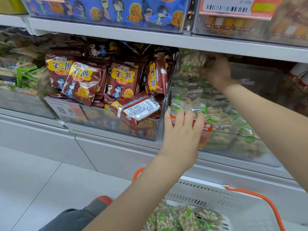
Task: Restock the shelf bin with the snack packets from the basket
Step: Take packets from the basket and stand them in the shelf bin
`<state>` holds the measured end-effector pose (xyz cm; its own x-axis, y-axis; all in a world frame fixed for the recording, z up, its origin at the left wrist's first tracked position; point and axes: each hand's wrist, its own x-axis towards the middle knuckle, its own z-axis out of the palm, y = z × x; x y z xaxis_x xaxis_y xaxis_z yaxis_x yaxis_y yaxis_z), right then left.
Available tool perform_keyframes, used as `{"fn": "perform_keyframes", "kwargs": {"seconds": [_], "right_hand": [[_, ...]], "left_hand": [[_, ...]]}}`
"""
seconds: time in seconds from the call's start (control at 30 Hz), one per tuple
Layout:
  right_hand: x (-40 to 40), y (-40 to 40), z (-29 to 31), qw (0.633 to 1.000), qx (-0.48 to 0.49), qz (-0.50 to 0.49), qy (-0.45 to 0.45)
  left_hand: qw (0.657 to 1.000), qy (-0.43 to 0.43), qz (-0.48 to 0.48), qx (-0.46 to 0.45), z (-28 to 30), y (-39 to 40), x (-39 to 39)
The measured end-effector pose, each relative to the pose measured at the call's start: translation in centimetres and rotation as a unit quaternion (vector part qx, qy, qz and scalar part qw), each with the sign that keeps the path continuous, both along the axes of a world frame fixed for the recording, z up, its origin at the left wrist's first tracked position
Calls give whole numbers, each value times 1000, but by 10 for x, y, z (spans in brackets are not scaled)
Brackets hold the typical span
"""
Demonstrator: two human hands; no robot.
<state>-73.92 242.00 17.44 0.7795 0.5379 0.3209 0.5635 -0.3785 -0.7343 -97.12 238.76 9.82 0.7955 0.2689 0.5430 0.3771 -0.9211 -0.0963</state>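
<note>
A clear plastic shelf bin point(236, 139) on the middle shelf holds several clear peanut packets with green dots point(215, 110). My left hand point(181, 129) rests on the bin's front rim, straight fingers touching the front packets. My right hand point(218, 70) reaches deep into the bin under the upper shelf and grips a peanut packet point(193, 64) at the back of the pile. Below, a white basket with orange handles point(216, 194) stands on the floor with several more peanut packets point(183, 217) in it.
Left of this bin stands another clear bin point(116, 124) heaped with dark red snack packs point(123, 77). A white shelf edge point(166, 39) hangs low over both bins. Blue packs point(116, 10) fill the bin above. My knee and a red shoe point(101, 200) are at the bottom left.
</note>
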Motion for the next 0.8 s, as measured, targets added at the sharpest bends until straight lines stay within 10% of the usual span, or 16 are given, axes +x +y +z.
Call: {"fn": "perform_keyframes", "kwargs": {"seconds": [0.8], "right_hand": [[-87, -114, 5, 997, 32, 66, 13]], "left_hand": [[998, -27, -31, 52, 7, -23, -11]]}}
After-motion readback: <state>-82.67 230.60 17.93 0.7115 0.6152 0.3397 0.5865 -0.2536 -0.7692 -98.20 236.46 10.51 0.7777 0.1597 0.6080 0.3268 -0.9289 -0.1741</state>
